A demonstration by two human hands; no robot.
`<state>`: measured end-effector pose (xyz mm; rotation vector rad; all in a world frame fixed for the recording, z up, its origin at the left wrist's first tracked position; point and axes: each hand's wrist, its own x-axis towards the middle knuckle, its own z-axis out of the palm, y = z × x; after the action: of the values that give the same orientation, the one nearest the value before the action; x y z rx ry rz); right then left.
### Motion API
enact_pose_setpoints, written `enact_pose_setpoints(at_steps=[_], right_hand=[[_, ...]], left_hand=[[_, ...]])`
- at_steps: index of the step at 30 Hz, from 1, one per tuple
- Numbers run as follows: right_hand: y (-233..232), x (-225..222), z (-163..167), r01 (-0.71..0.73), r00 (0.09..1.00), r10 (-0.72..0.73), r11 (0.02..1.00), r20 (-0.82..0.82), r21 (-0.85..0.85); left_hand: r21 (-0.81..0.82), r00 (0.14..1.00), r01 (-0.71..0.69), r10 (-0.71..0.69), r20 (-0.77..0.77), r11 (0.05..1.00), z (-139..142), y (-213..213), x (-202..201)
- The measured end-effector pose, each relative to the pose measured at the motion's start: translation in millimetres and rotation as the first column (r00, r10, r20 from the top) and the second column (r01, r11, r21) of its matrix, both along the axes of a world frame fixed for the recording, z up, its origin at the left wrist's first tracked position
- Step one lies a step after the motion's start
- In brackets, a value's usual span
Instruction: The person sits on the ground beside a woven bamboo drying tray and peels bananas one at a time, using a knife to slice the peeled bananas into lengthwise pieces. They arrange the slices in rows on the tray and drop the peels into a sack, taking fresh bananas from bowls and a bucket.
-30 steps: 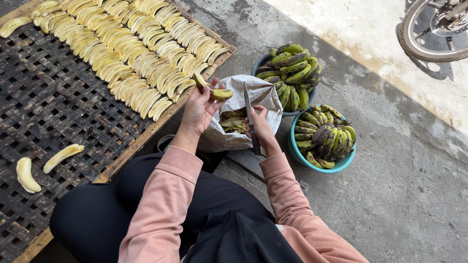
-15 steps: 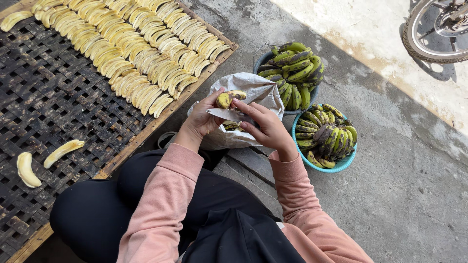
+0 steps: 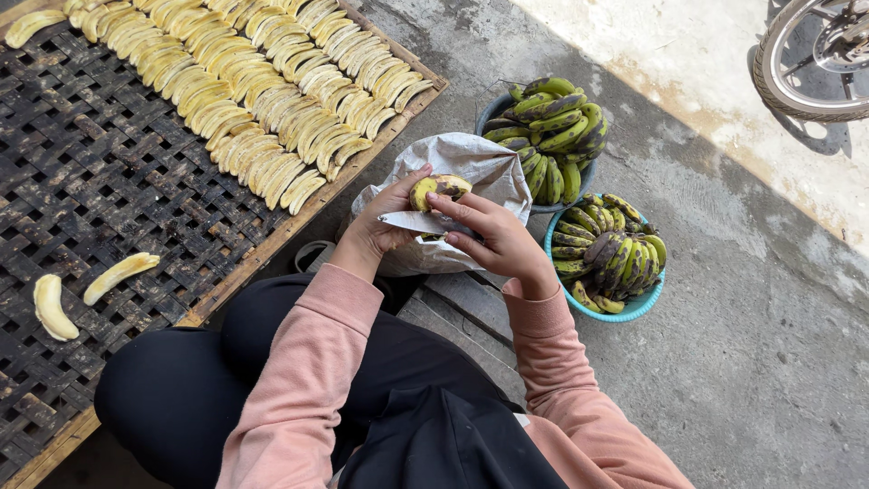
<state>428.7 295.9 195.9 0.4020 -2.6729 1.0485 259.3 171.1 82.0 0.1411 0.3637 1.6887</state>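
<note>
Left hand: your left hand (image 3: 385, 226) is clamped on a spotted banana (image 3: 438, 188).
Right hand: your right hand (image 3: 493, 237) is closed on a knife (image 3: 418, 221) touching it.
Below: a white bag (image 3: 484, 167).

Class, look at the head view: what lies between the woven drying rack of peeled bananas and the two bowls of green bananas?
The crumpled grey sack lies there on the concrete, with both hands above it: left hand, right hand.
</note>
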Motion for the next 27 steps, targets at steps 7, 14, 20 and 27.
enact_pose_setpoints(at_steps=[7,14,20,27], right_hand=[[6,-3,-33,-0.015,1.000,0.011,0.990,-0.022,-0.144],[40,-19,-91,0.291,0.955,-0.155,0.315,0.254,-0.903],[57,-35,-123,0.537,0.844,-0.163,0.227,0.511,-0.813],[35,-51,-115,0.445,0.894,-0.274,0.450,0.354,-0.775]], left_hand=[[-0.073,0.980,-0.098,0.084,-0.182,0.993,3,-4,3],[-0.122,0.911,-0.252,0.193,-0.364,0.960,4,-7,-4],[-0.047,0.855,-0.407,0.362,-0.371,0.912,18,-16,-13],[-0.060,0.755,-0.464,0.359,-0.549,0.884,11,1,1]])
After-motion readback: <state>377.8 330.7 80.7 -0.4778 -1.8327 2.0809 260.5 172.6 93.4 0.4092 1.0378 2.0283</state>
